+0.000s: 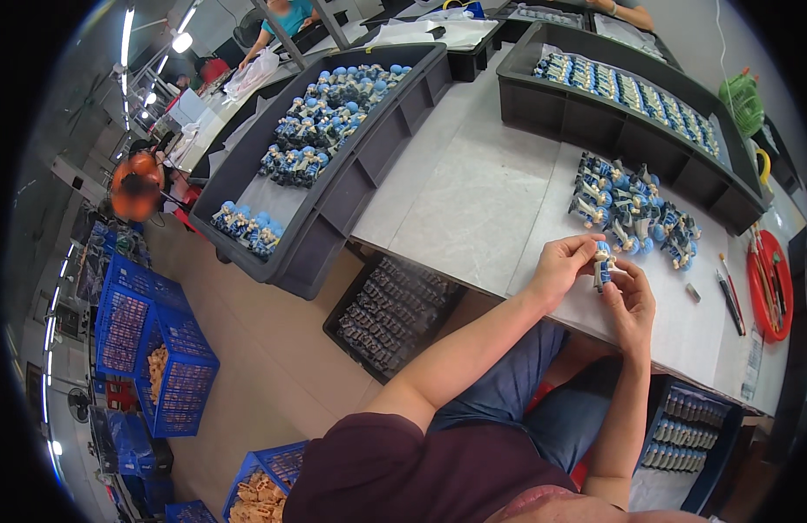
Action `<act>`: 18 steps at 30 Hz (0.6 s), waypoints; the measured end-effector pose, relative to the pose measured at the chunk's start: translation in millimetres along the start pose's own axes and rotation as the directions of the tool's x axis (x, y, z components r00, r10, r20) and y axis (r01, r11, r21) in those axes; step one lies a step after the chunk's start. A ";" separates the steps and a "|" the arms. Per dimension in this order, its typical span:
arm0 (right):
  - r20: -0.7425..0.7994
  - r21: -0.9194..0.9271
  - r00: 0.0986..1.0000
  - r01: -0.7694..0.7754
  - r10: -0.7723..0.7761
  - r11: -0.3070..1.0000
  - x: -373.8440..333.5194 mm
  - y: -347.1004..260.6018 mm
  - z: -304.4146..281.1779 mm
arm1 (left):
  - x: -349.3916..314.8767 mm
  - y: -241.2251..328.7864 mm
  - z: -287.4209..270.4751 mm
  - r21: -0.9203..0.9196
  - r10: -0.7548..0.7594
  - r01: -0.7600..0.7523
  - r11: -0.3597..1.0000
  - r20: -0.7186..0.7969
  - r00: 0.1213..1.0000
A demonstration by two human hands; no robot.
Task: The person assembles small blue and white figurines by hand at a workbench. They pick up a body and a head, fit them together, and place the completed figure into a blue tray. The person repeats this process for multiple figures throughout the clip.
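Observation:
A small figurine (603, 265) with a blue cap and a blue and white body stands upright between my two hands, just above the table's near edge. My left hand (564, 267) pinches it near the head from the left. From the right and below, the thumb and fingers of my right hand (631, 305) close round its lower body. Just beyond my hands, a loose heap of similar figurines (626, 205) lies on the table, many of them on their sides. Fingers hide part of the held figurine.
At left stands a dark grey bin (351, 187) of figurines; another grey bin (630, 126) holds neat rows at the back right. A red dish (769, 288) with brushes lies at right, near loose brushes (732, 301). Blue crates (181, 375) sit on the floor. Co-workers sit farther back.

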State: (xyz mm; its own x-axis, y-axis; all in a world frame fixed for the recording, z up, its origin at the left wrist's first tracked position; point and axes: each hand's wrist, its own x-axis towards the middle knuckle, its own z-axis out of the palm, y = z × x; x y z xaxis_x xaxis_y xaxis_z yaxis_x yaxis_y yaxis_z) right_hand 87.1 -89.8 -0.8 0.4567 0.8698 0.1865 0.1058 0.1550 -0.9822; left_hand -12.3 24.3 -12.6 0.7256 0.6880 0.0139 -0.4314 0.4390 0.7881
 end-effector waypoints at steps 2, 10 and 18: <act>-0.004 -0.055 1.000 0.021 -0.021 0.998 -0.8 1.2 1.3 | 0.3 -0.9 -1.5 0.017 -0.005 0.005 1.000 -0.002 1.000; 0.007 -0.032 0.999 0.036 -0.035 0.999 -0.5 1.4 2.6 | 0.3 -1.2 -2.6 -0.019 -0.021 0.021 1.000 0.001 1.000; -0.015 -0.008 1.000 -0.001 0.001 1.000 -1.1 -2.2 2.4 | 3.6 -1.8 -0.7 -0.006 -0.015 0.015 1.000 0.013 1.000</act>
State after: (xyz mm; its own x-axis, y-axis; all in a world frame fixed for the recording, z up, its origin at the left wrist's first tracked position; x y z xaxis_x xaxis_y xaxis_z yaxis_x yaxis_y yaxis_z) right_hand 84.2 -90.0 1.1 0.4700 0.8630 0.1855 0.1119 0.1501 -0.9823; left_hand -9.3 26.4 -14.5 0.7388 0.6739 0.0104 -0.4239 0.4526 0.7845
